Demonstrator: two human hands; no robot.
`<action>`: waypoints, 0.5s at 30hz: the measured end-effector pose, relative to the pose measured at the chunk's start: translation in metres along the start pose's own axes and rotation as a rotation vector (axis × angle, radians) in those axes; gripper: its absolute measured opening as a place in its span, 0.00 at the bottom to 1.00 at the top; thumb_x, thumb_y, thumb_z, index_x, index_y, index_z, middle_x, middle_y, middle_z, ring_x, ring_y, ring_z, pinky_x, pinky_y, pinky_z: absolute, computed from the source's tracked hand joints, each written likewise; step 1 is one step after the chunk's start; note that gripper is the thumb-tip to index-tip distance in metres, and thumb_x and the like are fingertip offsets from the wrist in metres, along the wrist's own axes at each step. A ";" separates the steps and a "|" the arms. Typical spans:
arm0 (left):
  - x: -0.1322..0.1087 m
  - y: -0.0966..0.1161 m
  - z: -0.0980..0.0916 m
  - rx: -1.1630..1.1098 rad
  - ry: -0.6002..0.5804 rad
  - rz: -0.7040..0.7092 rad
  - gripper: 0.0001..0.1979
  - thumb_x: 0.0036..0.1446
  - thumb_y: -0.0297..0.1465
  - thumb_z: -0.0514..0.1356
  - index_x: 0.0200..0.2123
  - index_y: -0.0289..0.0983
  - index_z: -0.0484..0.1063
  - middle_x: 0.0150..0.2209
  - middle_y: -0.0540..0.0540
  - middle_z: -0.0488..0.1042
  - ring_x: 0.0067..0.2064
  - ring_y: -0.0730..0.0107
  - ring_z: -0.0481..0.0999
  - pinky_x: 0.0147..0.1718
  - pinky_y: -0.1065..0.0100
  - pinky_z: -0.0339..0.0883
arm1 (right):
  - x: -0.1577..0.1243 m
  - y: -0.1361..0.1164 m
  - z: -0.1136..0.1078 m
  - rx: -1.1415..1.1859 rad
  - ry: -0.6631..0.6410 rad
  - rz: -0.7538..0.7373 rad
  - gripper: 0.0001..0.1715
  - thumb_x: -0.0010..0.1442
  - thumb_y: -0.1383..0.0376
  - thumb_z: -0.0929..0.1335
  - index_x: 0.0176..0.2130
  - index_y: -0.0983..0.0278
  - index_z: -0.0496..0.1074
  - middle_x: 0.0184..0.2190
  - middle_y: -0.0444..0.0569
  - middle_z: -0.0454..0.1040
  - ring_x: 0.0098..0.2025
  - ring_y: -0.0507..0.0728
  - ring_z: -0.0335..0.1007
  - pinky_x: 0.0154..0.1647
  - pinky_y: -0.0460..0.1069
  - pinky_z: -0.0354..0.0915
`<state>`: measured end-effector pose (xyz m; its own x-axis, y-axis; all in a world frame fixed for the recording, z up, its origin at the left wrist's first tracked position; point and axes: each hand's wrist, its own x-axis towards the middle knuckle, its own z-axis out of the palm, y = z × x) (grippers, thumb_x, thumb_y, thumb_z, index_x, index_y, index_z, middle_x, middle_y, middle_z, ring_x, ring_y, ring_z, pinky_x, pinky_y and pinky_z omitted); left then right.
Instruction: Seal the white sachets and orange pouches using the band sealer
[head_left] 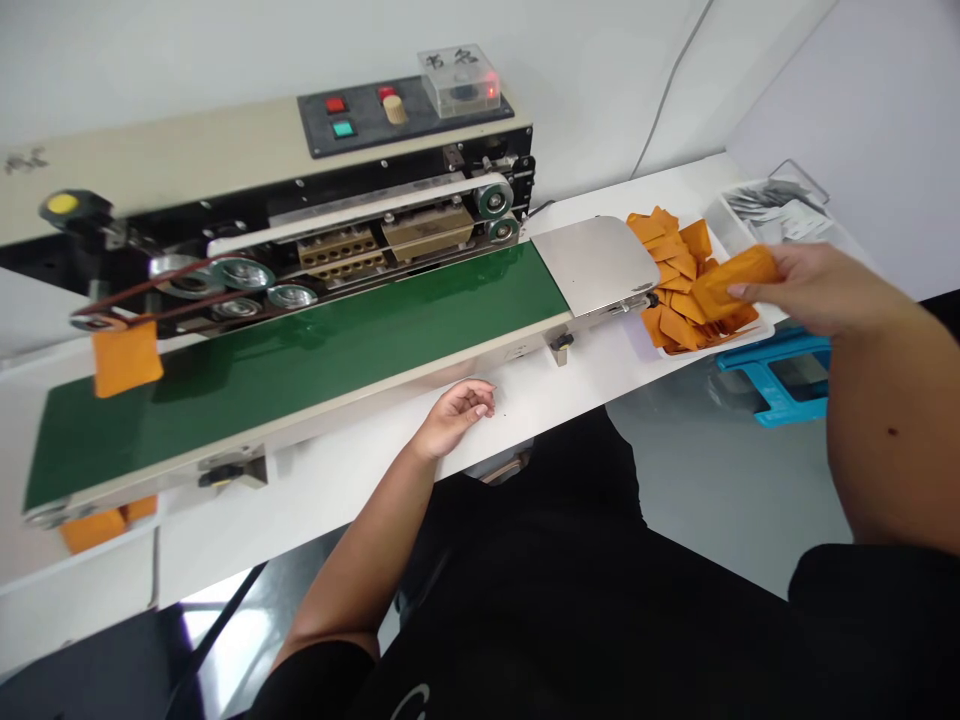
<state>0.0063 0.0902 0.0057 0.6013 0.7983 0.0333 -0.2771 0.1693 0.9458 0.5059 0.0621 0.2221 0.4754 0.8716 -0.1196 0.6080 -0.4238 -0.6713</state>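
Observation:
My right hand [814, 285] pinches an orange packet [735, 283] above a white tray [761, 335] heaped with orange packets [675, 265]. My left hand [455, 415] rests on the white table just in front of the green conveyor belt [337, 345], its fingers loosely curled and a little apart, with nothing in them. At the left end of the sealing machine [202, 140], another orange packet [127, 358] hangs by its top edge at the rollers, over the belt.
A metal plate [596, 262] extends the belt on the right. Behind the tray stands a bin [787, 215] of grey packets. A blue stool [780, 375] is below the table edge. More orange packets [101, 530] lie in a container under the belt's left end.

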 end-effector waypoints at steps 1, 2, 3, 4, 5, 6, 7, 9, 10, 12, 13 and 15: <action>0.000 0.000 0.000 0.004 0.001 -0.002 0.19 0.63 0.38 0.72 0.54 0.38 0.79 0.41 0.44 0.78 0.41 0.67 0.78 0.45 0.64 0.73 | -0.017 0.002 0.009 -0.004 -0.086 0.040 0.17 0.60 0.67 0.79 0.50 0.62 0.84 0.41 0.51 0.84 0.40 0.56 0.79 0.55 0.59 0.71; 0.000 0.000 0.000 0.007 0.001 -0.005 0.18 0.63 0.38 0.72 0.54 0.38 0.79 0.41 0.44 0.78 0.41 0.67 0.78 0.45 0.64 0.73 | -0.034 0.004 0.021 -0.038 -0.110 0.059 0.17 0.61 0.64 0.79 0.50 0.60 0.84 0.42 0.51 0.84 0.41 0.59 0.80 0.55 0.61 0.71; -0.001 0.000 0.000 0.011 0.000 -0.007 0.18 0.63 0.37 0.72 0.54 0.38 0.80 0.42 0.44 0.78 0.41 0.67 0.78 0.45 0.64 0.73 | -0.050 0.006 0.035 -0.092 -0.082 0.031 0.15 0.62 0.61 0.78 0.49 0.60 0.83 0.43 0.52 0.83 0.44 0.62 0.80 0.55 0.62 0.72; -0.001 0.000 0.000 0.015 -0.001 -0.007 0.18 0.64 0.37 0.72 0.54 0.38 0.80 0.42 0.44 0.78 0.41 0.67 0.78 0.45 0.64 0.73 | -0.064 0.009 0.051 -0.166 -0.059 -0.056 0.13 0.62 0.60 0.76 0.46 0.62 0.83 0.44 0.53 0.82 0.47 0.64 0.79 0.57 0.63 0.72; -0.001 0.000 0.000 0.018 -0.001 -0.007 0.17 0.64 0.37 0.72 0.54 0.38 0.80 0.42 0.44 0.78 0.41 0.67 0.78 0.45 0.64 0.73 | -0.075 0.012 0.068 -0.223 -0.022 -0.176 0.10 0.63 0.61 0.75 0.44 0.63 0.82 0.48 0.56 0.80 0.52 0.67 0.77 0.61 0.64 0.71; -0.001 0.000 0.000 0.022 0.001 -0.005 0.17 0.64 0.37 0.72 0.54 0.38 0.80 0.42 0.44 0.77 0.41 0.67 0.78 0.45 0.64 0.73 | -0.083 0.015 0.084 -0.261 0.042 -0.253 0.10 0.62 0.61 0.74 0.43 0.62 0.81 0.54 0.58 0.78 0.58 0.69 0.74 0.66 0.65 0.67; -0.002 0.000 0.000 0.026 0.005 -0.003 0.17 0.64 0.37 0.72 0.53 0.38 0.80 0.42 0.44 0.77 0.41 0.67 0.78 0.45 0.64 0.73 | -0.087 0.019 0.098 -0.302 0.087 -0.304 0.09 0.62 0.61 0.73 0.41 0.62 0.80 0.59 0.59 0.75 0.64 0.71 0.70 0.71 0.67 0.63; -0.002 -0.001 0.000 0.035 0.018 -0.001 0.17 0.64 0.37 0.72 0.53 0.38 0.80 0.42 0.44 0.78 0.41 0.67 0.78 0.45 0.64 0.73 | -0.084 0.028 0.121 -0.370 0.149 -0.307 0.10 0.63 0.58 0.73 0.38 0.62 0.79 0.69 0.56 0.66 0.74 0.75 0.56 0.76 0.70 0.53; -0.002 -0.001 0.000 0.039 0.027 -0.001 0.17 0.64 0.38 0.72 0.53 0.38 0.80 0.41 0.44 0.78 0.41 0.67 0.78 0.45 0.64 0.73 | -0.079 0.033 0.129 -0.400 0.147 -0.268 0.12 0.63 0.56 0.73 0.38 0.62 0.79 0.73 0.54 0.62 0.77 0.76 0.48 0.77 0.71 0.49; -0.002 -0.001 0.001 0.044 0.045 0.003 0.17 0.64 0.38 0.72 0.52 0.38 0.80 0.41 0.44 0.78 0.40 0.67 0.78 0.45 0.63 0.73 | -0.064 0.040 0.138 -0.435 0.095 -0.154 0.16 0.65 0.53 0.73 0.38 0.64 0.78 0.78 0.52 0.53 0.80 0.78 0.36 0.77 0.74 0.44; -0.003 -0.001 0.001 0.046 0.051 0.005 0.17 0.64 0.39 0.71 0.52 0.38 0.80 0.41 0.44 0.78 0.40 0.67 0.78 0.45 0.63 0.73 | -0.056 0.043 0.139 -0.441 0.057 -0.097 0.17 0.65 0.52 0.73 0.39 0.64 0.78 0.79 0.52 0.50 0.80 0.79 0.35 0.77 0.76 0.42; -0.004 -0.001 0.001 0.054 0.055 0.006 0.17 0.64 0.39 0.71 0.52 0.38 0.80 0.42 0.44 0.78 0.40 0.67 0.78 0.45 0.63 0.73 | -0.042 0.045 0.136 -0.423 -0.001 -0.030 0.16 0.65 0.53 0.73 0.39 0.64 0.78 0.80 0.55 0.49 0.79 0.81 0.39 0.75 0.77 0.41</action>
<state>0.0052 0.0864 0.0047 0.5577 0.8298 0.0224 -0.2386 0.1344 0.9618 0.4269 0.0394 0.0976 0.4529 0.8853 -0.1053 0.8292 -0.4617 -0.3150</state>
